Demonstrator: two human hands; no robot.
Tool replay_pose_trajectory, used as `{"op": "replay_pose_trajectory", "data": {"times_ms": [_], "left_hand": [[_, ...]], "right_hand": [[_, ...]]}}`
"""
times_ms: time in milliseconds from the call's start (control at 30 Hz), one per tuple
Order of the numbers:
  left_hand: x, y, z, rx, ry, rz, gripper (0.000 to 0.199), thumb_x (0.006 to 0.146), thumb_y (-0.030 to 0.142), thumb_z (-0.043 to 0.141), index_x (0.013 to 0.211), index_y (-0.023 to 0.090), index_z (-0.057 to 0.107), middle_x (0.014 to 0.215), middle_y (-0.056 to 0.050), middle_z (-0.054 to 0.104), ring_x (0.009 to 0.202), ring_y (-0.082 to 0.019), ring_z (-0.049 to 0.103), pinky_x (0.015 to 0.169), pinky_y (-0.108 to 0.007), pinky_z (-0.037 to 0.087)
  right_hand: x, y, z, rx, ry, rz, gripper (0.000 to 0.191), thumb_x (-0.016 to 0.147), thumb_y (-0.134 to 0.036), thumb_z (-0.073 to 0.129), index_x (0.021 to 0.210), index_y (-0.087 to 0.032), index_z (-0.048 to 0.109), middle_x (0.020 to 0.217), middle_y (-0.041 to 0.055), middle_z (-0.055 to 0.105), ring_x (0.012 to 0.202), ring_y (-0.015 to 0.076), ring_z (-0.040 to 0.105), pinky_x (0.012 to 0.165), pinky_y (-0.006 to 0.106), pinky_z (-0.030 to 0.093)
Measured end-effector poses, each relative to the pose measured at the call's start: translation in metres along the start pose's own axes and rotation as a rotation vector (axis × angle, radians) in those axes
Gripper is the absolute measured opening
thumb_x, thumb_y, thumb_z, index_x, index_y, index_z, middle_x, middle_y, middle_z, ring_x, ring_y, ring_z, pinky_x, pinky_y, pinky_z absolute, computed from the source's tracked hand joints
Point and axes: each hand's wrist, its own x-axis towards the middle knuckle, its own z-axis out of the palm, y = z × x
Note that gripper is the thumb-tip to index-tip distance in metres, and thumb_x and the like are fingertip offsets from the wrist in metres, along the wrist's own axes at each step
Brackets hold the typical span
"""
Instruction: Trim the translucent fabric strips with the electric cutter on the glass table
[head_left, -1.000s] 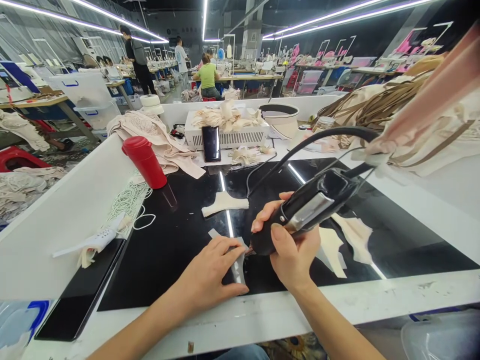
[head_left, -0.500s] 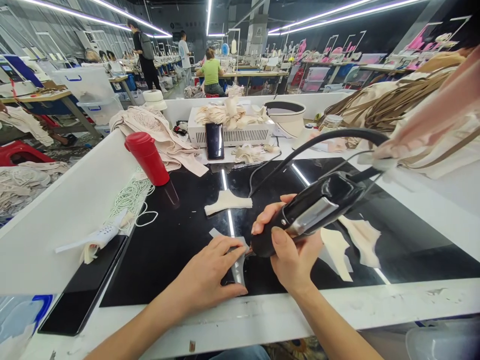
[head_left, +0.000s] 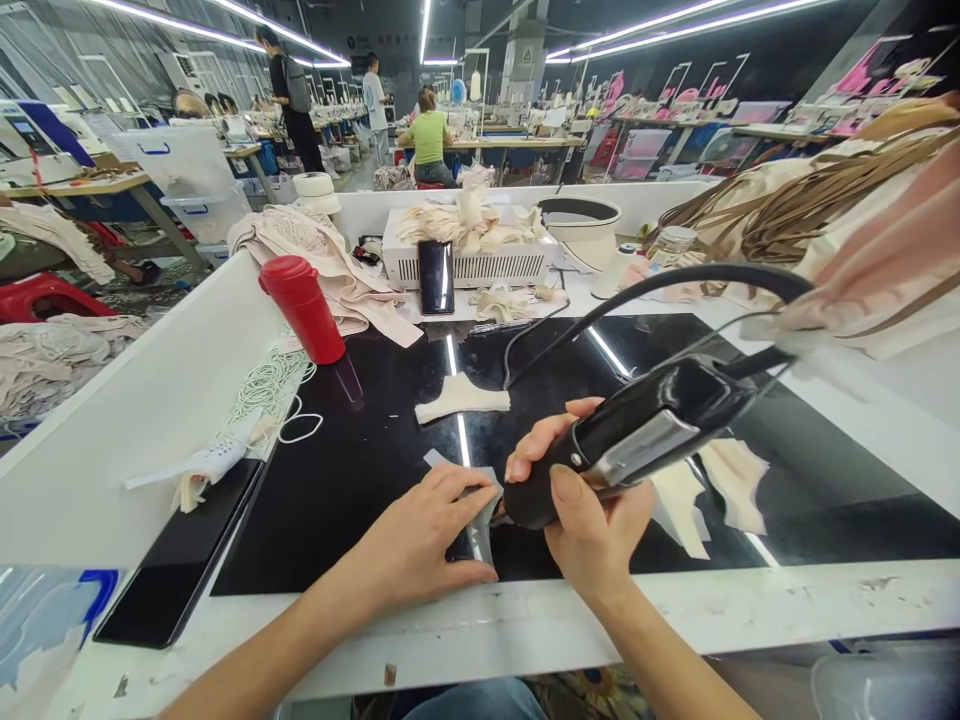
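My right hand (head_left: 592, 520) is wrapped round a black handheld power tool (head_left: 637, 435) with a silver lever and a thick cable at its rear. The tool's tip points left and down, just beside a translucent sheet piece (head_left: 482, 545). On that piece rests my left hand (head_left: 420, 525), its thumb and fingers spread apart and pressing it to the glossy black board (head_left: 337, 530). Farther back on the board lies a cream curved fabric piece (head_left: 461, 398). To the right of my right hand are more cream fabric pieces (head_left: 736, 485). The tool's very tip is mostly hidden.
A red bottle (head_left: 304, 310) and green cord (head_left: 262, 385) lie left. At the back stand a phone (head_left: 436, 278), a white vented box (head_left: 487, 268) and a round container (head_left: 581, 230). The cable (head_left: 675, 272) arches right, towards hanging fabric (head_left: 885, 250). People work behind.
The view has shifted slightly. The tool's rear end has swung a little to the right and lower against the board. My left hand keeps its place on the translucent piece.
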Motion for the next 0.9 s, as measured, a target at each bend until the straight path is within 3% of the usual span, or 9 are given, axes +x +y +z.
{"op": "replay_pose_trajectory", "data": {"times_ms": [233, 633, 800, 900], "left_hand": [[0.0, 0.001, -0.003, -0.018, 0.002, 0.018, 0.082, 0.079, 0.036, 0.084, 0.149, 0.029, 0.044, 0.144, -0.008, 0.053, 0.133, -0.028, 0.048, 0.113, -0.046, 0.043], [0.0, 0.003, -0.005, -0.027, -0.002, 0.009, 0.07, 0.08, 0.034, 0.083, 0.143, 0.03, 0.052, 0.144, -0.007, 0.053, 0.134, -0.028, 0.048, 0.114, -0.045, 0.042], [-0.001, 0.001, -0.003, -0.027, 0.021, 0.033, 0.07, 0.08, 0.035, 0.083, 0.143, 0.028, 0.051, 0.144, -0.007, 0.055, 0.135, -0.027, 0.048, 0.116, -0.044, 0.04], [-0.003, -0.003, -0.002, 0.016, 0.02, 0.028, 0.066, 0.086, 0.035, 0.078, 0.144, 0.025, 0.049, 0.146, -0.008, 0.055, 0.139, -0.027, 0.048, 0.122, -0.05, 0.032]], "right_hand": [[-0.004, -0.009, -0.001, 0.005, -0.016, -0.011, 0.035, 0.092, -0.029, 0.071, 0.123, -0.026, 0.056, 0.089, -0.0004, 0.061, 0.072, 0.014, 0.061, 0.065, 0.032, 0.054], [-0.017, -0.017, 0.003, -0.024, -0.031, 0.021, 0.034, 0.093, -0.029, 0.069, 0.124, -0.027, 0.055, 0.087, -0.0008, 0.06, 0.07, 0.0136, 0.061, 0.065, 0.032, 0.052], [-0.014, -0.015, -0.006, -0.051, -0.057, -0.007, 0.035, 0.093, -0.028, 0.069, 0.125, -0.027, 0.054, 0.088, -0.0006, 0.061, 0.071, 0.0146, 0.06, 0.065, 0.033, 0.051], [-0.008, -0.016, -0.015, -0.105, -0.03, -0.029, 0.035, 0.092, -0.028, 0.069, 0.124, -0.027, 0.054, 0.089, -0.0006, 0.061, 0.071, 0.0151, 0.061, 0.065, 0.034, 0.051]]}}
